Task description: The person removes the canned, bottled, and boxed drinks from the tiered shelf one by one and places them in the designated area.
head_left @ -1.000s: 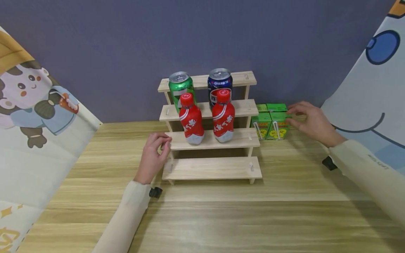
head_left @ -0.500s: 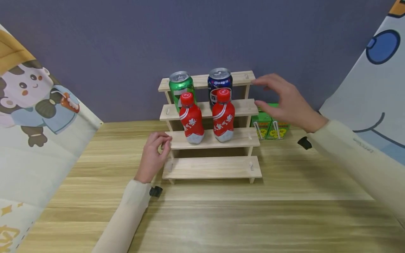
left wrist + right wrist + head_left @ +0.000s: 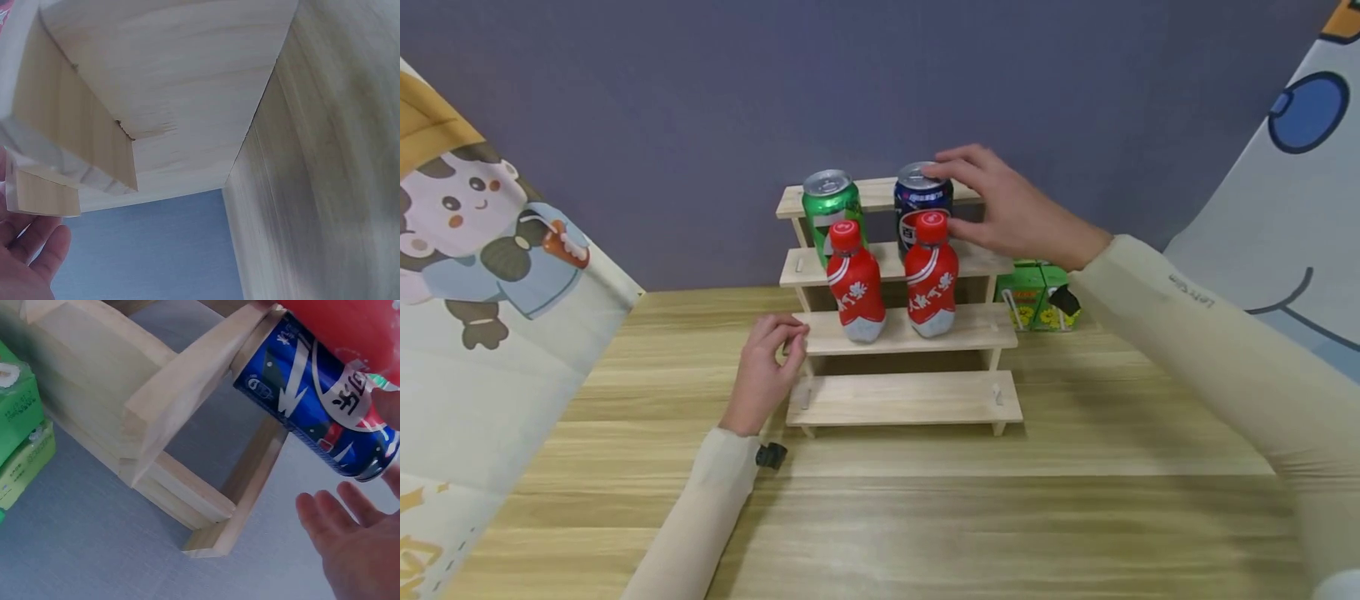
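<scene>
My left hand [image 3: 762,371] pinches the left end of a tier of the stepped wooden shelf [image 3: 902,398]; in the left wrist view its fingers [image 3: 51,253] sit at the board's end. At the second tier from the top, my right hand [image 3: 1018,208] reaches round a blue soda can [image 3: 917,200]. Its forefinger overlaps the lid and the thumb is right at the can's side. Several other fingers extend past the can [image 3: 312,394] in the right wrist view. Two red bottles [image 3: 857,287] stand one tier lower, in front of the cans.
A green soda can [image 3: 831,204] stands left of the blue one. Green drink cartons [image 3: 1024,300] sit on the wood-grain table [image 3: 970,533] right of the shelf, partly hidden by my right wrist. A grey-blue wall [image 3: 700,125] rises behind.
My right hand has left the green cartons and moved left to the blue can. My left hand stays at the shelf's end; the cans and bottles have not moved.
</scene>
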### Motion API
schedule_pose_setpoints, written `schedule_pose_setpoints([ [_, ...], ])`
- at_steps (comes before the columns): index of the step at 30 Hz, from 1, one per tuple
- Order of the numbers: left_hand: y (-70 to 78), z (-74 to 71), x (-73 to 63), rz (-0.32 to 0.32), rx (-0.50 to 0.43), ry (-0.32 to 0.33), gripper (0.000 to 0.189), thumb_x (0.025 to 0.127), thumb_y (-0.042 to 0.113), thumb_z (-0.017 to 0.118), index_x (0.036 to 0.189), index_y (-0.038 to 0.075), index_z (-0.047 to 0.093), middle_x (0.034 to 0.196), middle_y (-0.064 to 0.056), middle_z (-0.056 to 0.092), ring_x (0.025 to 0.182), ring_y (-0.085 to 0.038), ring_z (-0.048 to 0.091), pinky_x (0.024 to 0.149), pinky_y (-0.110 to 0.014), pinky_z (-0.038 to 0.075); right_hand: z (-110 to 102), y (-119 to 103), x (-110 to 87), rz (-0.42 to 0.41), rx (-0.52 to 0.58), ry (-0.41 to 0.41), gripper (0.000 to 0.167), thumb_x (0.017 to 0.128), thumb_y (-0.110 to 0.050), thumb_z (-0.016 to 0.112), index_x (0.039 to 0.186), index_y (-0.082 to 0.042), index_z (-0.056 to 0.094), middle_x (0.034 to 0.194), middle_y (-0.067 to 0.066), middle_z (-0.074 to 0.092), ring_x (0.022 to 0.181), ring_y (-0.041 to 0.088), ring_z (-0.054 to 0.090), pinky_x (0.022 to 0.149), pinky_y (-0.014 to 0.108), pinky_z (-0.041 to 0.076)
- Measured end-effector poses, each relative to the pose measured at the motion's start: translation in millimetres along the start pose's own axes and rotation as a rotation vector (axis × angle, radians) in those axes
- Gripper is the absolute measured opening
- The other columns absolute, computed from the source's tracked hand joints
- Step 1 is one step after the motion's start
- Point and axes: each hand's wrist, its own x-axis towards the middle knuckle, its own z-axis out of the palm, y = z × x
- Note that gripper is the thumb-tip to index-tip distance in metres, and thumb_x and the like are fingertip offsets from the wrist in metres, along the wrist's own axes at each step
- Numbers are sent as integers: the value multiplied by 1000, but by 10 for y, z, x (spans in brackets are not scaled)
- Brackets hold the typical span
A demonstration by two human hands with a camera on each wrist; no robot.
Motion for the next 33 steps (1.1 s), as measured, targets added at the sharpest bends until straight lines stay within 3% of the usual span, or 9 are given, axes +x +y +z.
schedule_pose_setpoints([
  [9, 4, 3, 9, 6, 5, 1, 13, 90, 5, 58, 94, -1, 69, 102, -6, 58, 99, -22, 51, 82, -33, 43, 74, 48, 68, -4, 77, 62, 54, 82, -7, 72, 130, -10, 45, 134, 7, 46, 118, 25, 47, 97, 42, 41],
  [17, 4, 12, 2, 9, 0, 6, 13, 90, 4, 58, 94, -2, 69, 102, -6, 58, 100, -23, 51, 83, -34, 42, 173, 126, 66, -36, 103, 200, 44, 82, -12, 71, 121, -8, 52, 121, 7, 52, 106, 19, 53, 87, 35, 49],
  [22, 20, 14, -9, 12, 2, 6, 12, 90, 4, 58, 94, -1, 69, 102, -6, 58, 100, -23, 51, 85, -35, 42, 184, 223, -45, -64, 118, 309, 48, 77, -16, 77, 119, -5, 56, 117, 6, 54, 102, 17, 54, 83, 35, 51],
  [26, 15, 5, -15, 16, 1, 14, 12, 89, 4, 59, 94, -1, 69, 102, -7, 58, 100, -24, 51, 85, -35, 42, 134, 245, -159, -85, 139, 388, 52, 73, -14, 82, 118, -4, 57, 116, 5, 55, 100, 15, 54, 83, 28, 50],
  [29, 19, 2, -20, 12, 0, 13, 12, 89, 4, 59, 94, -1, 69, 102, -7, 58, 101, -23, 51, 85, -35, 42, 31, 178, -282, -104, 141, 444, 52, 71, -5, 82, 116, 1, 57, 115, 9, 55, 101, 14, 54, 83, 20, 47],
  [33, 28, -7, -30, 0, -1, 8, 13, 89, 5, 59, 94, -1, 69, 102, -6, 58, 99, -22, 51, 82, -33, 42, -157, 9, -478, -121, 124, 471, 51, 70, 5, 79, 115, 6, 56, 113, 16, 55, 100, 12, 53, 84, 19, 45],
])
